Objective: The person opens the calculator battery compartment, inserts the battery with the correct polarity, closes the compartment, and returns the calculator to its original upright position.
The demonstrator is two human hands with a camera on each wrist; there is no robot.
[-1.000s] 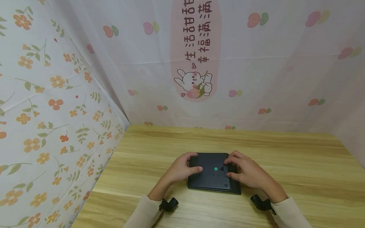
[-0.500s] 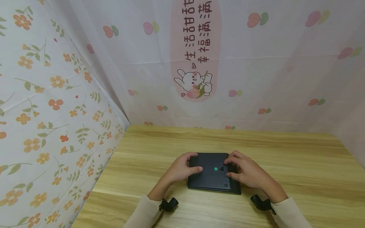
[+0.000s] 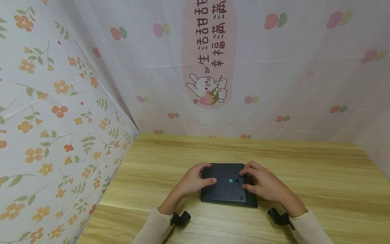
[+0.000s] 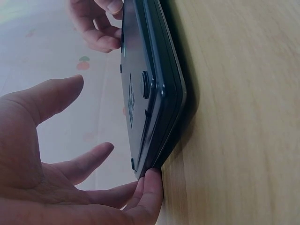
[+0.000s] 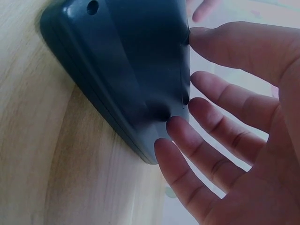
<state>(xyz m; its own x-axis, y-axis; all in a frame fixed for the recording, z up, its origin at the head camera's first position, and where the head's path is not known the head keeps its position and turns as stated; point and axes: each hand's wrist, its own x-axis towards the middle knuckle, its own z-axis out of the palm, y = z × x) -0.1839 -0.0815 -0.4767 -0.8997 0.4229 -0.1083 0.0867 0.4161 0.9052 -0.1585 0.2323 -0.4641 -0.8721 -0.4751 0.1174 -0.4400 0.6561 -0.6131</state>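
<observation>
A black, flat device that looks like a desk calculator (image 3: 220, 189) lies on the table with its underside up. Its back shows a green round sticker (image 3: 230, 180) and a battery cover (image 3: 241, 183) near the right side. My left hand (image 3: 193, 181) is at its left end; in the left wrist view, fingertips touch the corner while the thumb stays apart from the surface. My right hand (image 3: 265, 183) rests thumb and fingertips on the right end, around the battery cover. In the right wrist view its fingers (image 5: 225, 119) are only slightly bent. The device's front face is hidden.
The wooden table (image 3: 304, 169) surrounds the device. A fabric backdrop with a rabbit print (image 3: 208, 88) hangs behind it, and a flowered cloth (image 3: 58, 135) hangs along the left. Black wrist mounts (image 3: 180, 219) sit at both sleeves.
</observation>
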